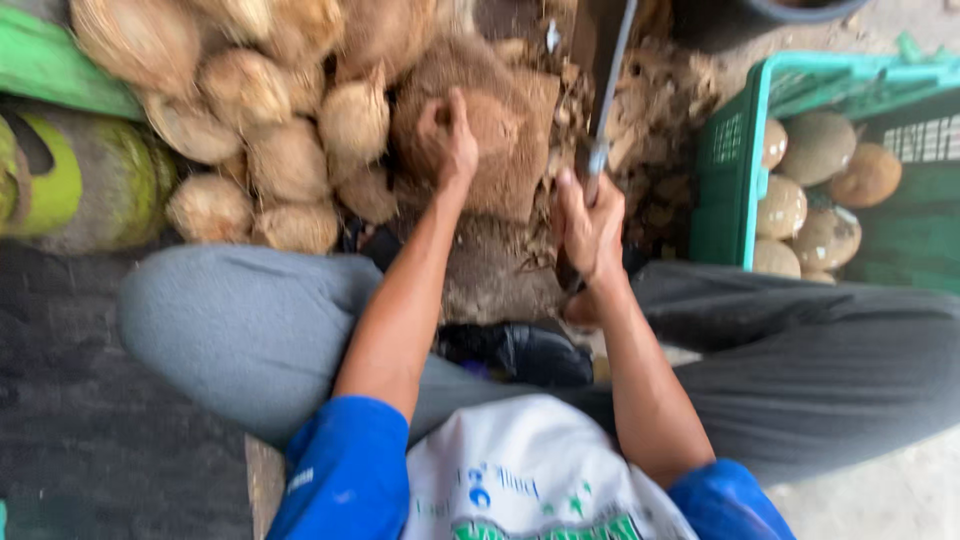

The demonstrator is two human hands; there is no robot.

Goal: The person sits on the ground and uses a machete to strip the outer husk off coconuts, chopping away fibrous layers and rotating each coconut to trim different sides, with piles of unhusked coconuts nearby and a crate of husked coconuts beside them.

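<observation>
- Head view: a person sits cross-legged in grey trousers, looking down at a large husked brown coconut point(490, 130) that rests on a worn block point(500, 270) between the knees.
- The left hand point(448, 135) lies on top of that coconut, fingers curled over its fibrous crown and thumb raised; it presses and steadies the nut more than it clasps it.
- The right hand point(590, 225) is closed in a full fist around the handle of a long metal blade point(610, 90), which rises steeply up past the coconut's right side.
- What could go wrong: as I judge it, the left fingers sit near the blade's line, so a glancing stroke off the rounded, fibrous shell could reach them.
- The coconut could also roll on the block, since only one hand steadies it.
- Loose husk scraps point(650, 120) lie heaped just right of the block and could foul the footing of the nut.
- A pile of husky coconuts point(270, 130) lies to the left; a green plastic crate point(725, 160) on the right holds smoother, pale cleaned ones point(815, 150).
</observation>
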